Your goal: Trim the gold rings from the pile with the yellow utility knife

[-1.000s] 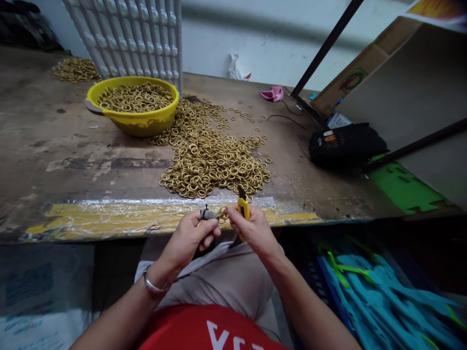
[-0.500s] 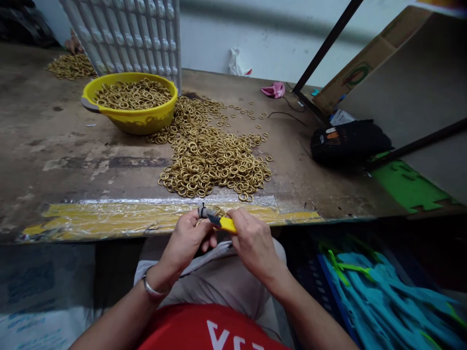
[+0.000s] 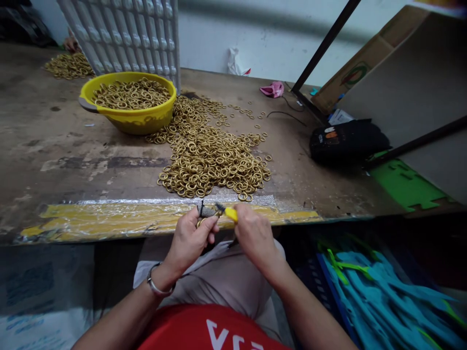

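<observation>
My left hand (image 3: 189, 236) is closed around a brass-coloured ring (image 3: 200, 222), above the table's front edge. A grey wrap (image 3: 207, 212), tied with black string, covers its index finger. Closed on the yellow handle of what looks like a utility knife (image 3: 230, 214), my right hand (image 3: 254, 238) is just to the right. The knife's dark end points left, beside the left fingertips and the rings there; whether it touches a ring I cannot tell. Beyond both hands lies a big heap of brass-coloured rings (image 3: 215, 160).
A yellow basin (image 3: 142, 121) full of rings stands left of the heap, before a grey ribbed panel (image 3: 124, 39). Another person's hand (image 3: 71, 43) is near a small ring pile (image 3: 69, 66). A black pouch (image 3: 348, 141) lies right. Teal pieces (image 3: 383, 291) fill a blue crate below.
The right hand has drawn the knife slightly right and up, away from the left thumb. Its dark end now sits past the left fingertips. The left hand stays nearly in place.
</observation>
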{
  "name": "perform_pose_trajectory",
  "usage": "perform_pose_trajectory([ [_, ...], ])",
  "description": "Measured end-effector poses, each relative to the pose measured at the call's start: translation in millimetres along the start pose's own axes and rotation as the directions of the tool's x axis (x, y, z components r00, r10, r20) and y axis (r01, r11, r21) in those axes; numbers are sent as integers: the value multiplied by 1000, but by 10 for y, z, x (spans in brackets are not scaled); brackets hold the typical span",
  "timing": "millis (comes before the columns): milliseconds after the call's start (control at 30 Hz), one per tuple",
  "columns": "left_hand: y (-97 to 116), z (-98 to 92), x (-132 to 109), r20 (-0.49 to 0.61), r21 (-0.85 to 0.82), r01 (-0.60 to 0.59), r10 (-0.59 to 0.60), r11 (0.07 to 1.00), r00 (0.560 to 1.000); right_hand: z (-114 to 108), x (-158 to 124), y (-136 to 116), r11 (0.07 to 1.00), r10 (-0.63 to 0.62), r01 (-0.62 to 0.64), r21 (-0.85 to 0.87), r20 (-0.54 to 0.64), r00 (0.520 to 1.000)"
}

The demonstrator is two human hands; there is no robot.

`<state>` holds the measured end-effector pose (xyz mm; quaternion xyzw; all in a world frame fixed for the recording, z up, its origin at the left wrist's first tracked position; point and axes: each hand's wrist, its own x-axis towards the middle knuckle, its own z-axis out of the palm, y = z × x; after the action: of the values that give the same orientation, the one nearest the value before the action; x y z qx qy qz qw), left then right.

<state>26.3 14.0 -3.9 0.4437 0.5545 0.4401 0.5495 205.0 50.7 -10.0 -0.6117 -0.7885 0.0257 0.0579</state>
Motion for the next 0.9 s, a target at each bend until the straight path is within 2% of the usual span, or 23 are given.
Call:
perform_pose_trajectory([
  [67, 41, -55, -34, 2, -4, -6, 6, 1000, 1000, 39, 93, 196, 981, 195, -195, -3, 31, 980],
  [133, 58, -117, -65, 53, -65, 15, -11, 998, 999, 23, 162, 320, 944, 254, -258, 205, 46, 966],
  [167, 52, -143, -75, 91, -116, 33, -23, 993, 996, -7, 181, 330, 894, 216, -226, 386, 70, 974],
  [200, 38, -161, -79, 133, -171, 54, -32, 984, 991, -46, 187, 301, 794, 157, -189, 577, 105, 982],
  [267, -7, -174, -78, 202, -260, 87, -34, 962, 979, -136, 175, 154, 489, -10, -176, 855, 207, 978],
  [333, -49, -168, -72, 239, -301, 104, -31, 948, 971, -207, 149, -31, 241, -157, -249, 938, 291, 944],
  [367, -62, -162, -71, 247, -302, 110, -34, 947, 969, -229, 135, -108, 166, -210, -292, 942, 323, 923],
  [433, -69, -157, -73, 240, -287, 112, -42, 951, 970, -245, 116, -202, 90, -260, -350, 932, 362, 895],
  [533, -52, -161, -82, 201, -265, 81, -27, 961, 979, -243, 105, -206, 62, -265, -372, 926, 375, 888],
  [667, -33, -160, -90, 163, -271, 56, -12, 961, 987, -283, 92, -151, 106, -279, -327, 939, 344, 896],
  [800, -9, -144, -97, 166, -317, 89, -38, 944, 985, -339, 65, -159, 248, -243, -141, 958, 203, 949],
  [900, 4, -133, -96, 243, -346, 150, -65, 926, 968, -321, 40, -173, 365, -175, 22, 931, 46, 983],
])
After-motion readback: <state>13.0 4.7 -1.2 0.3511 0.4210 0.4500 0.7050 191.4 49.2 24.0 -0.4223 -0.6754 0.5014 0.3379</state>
